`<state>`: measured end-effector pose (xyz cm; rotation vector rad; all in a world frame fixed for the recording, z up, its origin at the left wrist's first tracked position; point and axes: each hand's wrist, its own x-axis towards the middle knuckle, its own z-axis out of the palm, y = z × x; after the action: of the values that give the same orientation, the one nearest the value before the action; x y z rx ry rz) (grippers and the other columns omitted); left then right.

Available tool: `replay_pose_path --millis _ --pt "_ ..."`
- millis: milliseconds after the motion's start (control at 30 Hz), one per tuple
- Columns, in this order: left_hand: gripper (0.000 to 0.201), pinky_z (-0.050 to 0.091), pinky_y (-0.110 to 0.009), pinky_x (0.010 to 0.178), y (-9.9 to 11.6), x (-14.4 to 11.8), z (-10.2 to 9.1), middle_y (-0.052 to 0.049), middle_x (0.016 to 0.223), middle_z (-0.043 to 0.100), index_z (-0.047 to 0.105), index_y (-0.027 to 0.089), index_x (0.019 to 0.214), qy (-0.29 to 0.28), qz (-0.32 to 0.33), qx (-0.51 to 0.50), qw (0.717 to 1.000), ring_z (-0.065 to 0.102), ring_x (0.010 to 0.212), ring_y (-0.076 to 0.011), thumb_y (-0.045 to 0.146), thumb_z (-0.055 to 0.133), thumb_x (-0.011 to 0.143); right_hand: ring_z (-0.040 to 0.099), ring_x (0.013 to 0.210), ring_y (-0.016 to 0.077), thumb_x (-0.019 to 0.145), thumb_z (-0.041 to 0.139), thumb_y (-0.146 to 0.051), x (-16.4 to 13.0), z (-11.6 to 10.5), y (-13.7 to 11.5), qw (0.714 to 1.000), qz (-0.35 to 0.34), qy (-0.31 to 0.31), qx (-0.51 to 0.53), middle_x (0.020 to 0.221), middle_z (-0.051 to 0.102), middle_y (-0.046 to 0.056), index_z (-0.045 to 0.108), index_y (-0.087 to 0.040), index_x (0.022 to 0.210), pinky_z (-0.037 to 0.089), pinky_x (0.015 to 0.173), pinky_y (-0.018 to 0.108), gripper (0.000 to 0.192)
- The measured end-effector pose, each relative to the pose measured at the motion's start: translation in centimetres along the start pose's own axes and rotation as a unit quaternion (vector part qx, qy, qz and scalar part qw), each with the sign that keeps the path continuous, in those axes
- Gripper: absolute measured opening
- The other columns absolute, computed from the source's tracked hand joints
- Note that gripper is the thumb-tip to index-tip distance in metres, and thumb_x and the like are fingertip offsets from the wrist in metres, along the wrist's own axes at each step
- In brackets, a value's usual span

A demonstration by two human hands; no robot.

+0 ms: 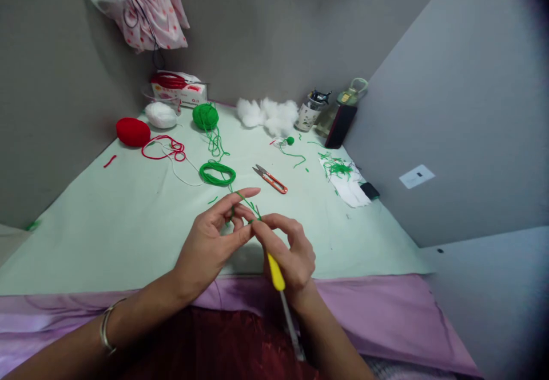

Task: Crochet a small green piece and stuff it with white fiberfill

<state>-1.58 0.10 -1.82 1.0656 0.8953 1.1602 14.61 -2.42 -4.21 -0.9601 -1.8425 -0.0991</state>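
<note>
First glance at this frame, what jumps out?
The two hands low in the centre: the left hand pinches a strand of green yarn, and the right hand grips a yellow-handled crochet hook at the same spot. Behind them on the pale green table lie a red yarn ball at the far left, a green yarn ball beside it, and orange thread snips mid-table.

Likely a home craft corner, yarn balls (205,116), stuffing (268,115), scissors (270,179)
</note>
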Motion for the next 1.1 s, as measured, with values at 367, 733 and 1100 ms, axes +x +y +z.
replay_pose_path --millis 367,733,1100 --pt "0.050 0.042 -0.022 0.075 0.7 0.5 0.0 0.001 0.092 0.066 0.077 0.028 0.127 -0.045 -0.112 -0.138 0.983 0.053 0.078 -0.0105 0.028 0.090 0.079 0.067 0.078 0.0146 0.102 0.059 -0.015 2.1 -0.2 -0.1 0.915 0.232 0.070 0.323 0.093 0.075 0.003 0.078 -0.025 0.099 0.056 0.069 0.029 0.022" --pt "0.038 0.048 -0.028 0.091 0.8 0.8 0.0 0.004 0.074 0.059 0.083 0.018 0.113 -0.068 -0.197 -0.241 0.948 0.032 0.057 -0.0051 0.027 0.090 0.076 0.070 0.083 0.0177 0.098 0.061 -0.010 1.2 -0.4 0.2 0.966 0.154 0.075 0.192 0.095 0.075 0.005 0.079 -0.026 0.110 0.058 0.072 0.032 0.026" --pt "0.032 0.044 -0.027 0.090 0.6 0.3 0.3 -0.001 0.096 0.070 0.083 0.031 0.116 -0.063 -0.106 -0.105 0.987 0.058 0.096 -0.0163 0.031 0.085 0.083 0.064 0.073 0.0125 0.100 0.066 -0.030 1.7 0.1 0.6 0.871 0.311 0.070 0.375 0.086 0.074 0.002 0.080 -0.024 0.096 0.053 0.069 0.026 0.015"
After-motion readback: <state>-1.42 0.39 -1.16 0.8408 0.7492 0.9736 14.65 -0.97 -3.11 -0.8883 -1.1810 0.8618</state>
